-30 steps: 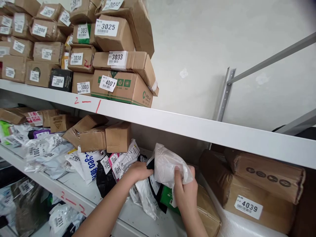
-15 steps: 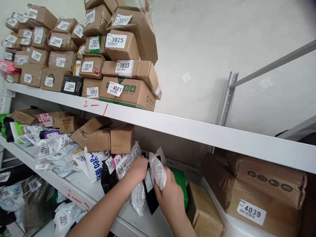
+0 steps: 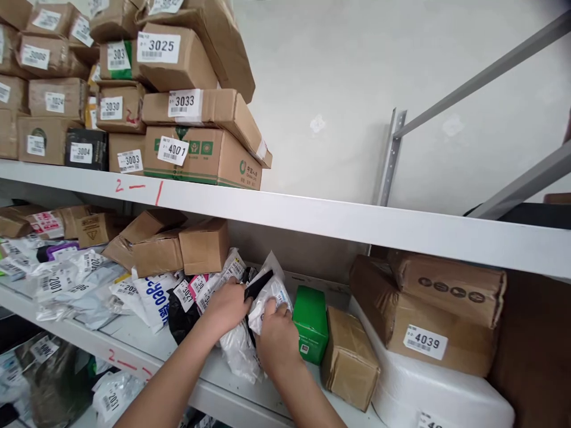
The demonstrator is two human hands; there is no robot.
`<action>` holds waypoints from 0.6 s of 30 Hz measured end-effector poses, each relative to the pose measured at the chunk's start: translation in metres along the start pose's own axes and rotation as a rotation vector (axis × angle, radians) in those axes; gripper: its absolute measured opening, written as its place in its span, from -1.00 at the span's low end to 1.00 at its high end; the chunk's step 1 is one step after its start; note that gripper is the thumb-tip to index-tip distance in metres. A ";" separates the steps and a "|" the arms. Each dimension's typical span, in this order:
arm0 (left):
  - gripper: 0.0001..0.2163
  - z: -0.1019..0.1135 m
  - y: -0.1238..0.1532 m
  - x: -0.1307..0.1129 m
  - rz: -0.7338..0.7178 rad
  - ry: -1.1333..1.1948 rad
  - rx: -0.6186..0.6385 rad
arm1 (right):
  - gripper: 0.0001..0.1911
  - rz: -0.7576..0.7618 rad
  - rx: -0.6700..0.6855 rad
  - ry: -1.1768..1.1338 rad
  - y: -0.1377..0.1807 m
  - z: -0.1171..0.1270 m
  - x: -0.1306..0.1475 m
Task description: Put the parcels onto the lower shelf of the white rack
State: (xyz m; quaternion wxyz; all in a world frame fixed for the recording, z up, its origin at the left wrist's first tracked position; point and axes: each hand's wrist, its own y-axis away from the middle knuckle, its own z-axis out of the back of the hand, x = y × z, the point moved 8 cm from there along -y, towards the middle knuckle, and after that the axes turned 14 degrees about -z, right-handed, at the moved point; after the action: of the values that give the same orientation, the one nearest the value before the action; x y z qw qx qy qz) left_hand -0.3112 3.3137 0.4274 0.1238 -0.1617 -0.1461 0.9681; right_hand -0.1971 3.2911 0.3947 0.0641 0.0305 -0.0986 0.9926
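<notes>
Green box (image 3: pixel 311 324) right of mailer bags (image 3: pixel 241 351), on shelf (image 3: pixel 147 351).

White stickers on the upper shelf's brown boxes read 3025 (image 3: pixel 158 47), 3033 (image 3: pixel 184 103), 4001 (image 3: pixel 172 151), 3030 (image 3: pixel 111 108) and 3003 (image 3: pixel 129 161). Red marker on that shelf's front edge (image 3: pixel 138 188) read "2—1". A box at the lower shelf's right end carried 4039 (image 3: pixel 424 342).

Above hands: upper shelf board (image 3: pixel 312 217) caps the opening.
Left: cardboard boxes (image 3: pixel 178 246), heaped mail bags (image 3: pixel 75 279).
Right: green box (image 3: pixel 311 321) close beside.
Front: shelf edge (image 3: pixel 134 356) open.
</notes>
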 end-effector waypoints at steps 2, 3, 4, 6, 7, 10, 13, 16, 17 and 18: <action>-0.58 0.004 0.005 0.000 -0.005 0.027 -0.019 | -0.15 0.057 0.076 -0.035 0.003 -0.005 -0.003; -0.54 0.007 0.008 0.001 -0.003 0.044 -0.040 | -0.12 0.089 0.117 -0.061 0.006 -0.008 -0.004; -0.53 0.010 0.010 0.002 -0.003 0.055 -0.070 | -0.11 0.118 0.154 -0.092 0.009 -0.011 -0.005; -0.57 0.014 0.013 0.001 -0.034 0.044 -0.129 | -0.10 0.161 0.197 -0.157 0.014 -0.015 -0.007; -0.57 0.015 0.014 0.000 -0.063 0.017 -0.146 | -0.11 0.181 0.201 -0.186 0.015 -0.017 -0.008; -0.65 0.014 0.016 -0.003 -0.120 -0.092 -0.174 | -0.13 0.239 0.170 -0.284 0.018 -0.019 -0.007; -0.71 0.009 0.020 -0.007 -0.116 -0.143 -0.195 | -0.04 0.245 0.178 -0.448 0.017 -0.017 -0.007; -0.71 0.002 0.029 -0.020 -0.151 -0.127 -0.217 | 0.26 0.199 0.239 -0.638 0.010 -0.016 -0.010; -0.71 0.000 0.032 -0.023 -0.164 -0.104 -0.225 | 0.36 0.197 0.260 -0.681 0.008 -0.016 -0.010; -0.72 -0.003 0.035 -0.025 -0.167 -0.071 -0.226 | 0.43 0.201 0.284 -0.710 0.006 -0.016 -0.010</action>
State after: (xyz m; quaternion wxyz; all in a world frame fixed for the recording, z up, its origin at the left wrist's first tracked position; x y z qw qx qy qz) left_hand -0.2944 3.2746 0.4202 0.1798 -0.1273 -0.2715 0.9369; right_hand -0.1888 3.2874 0.3771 -0.0761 0.3706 0.0212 0.9254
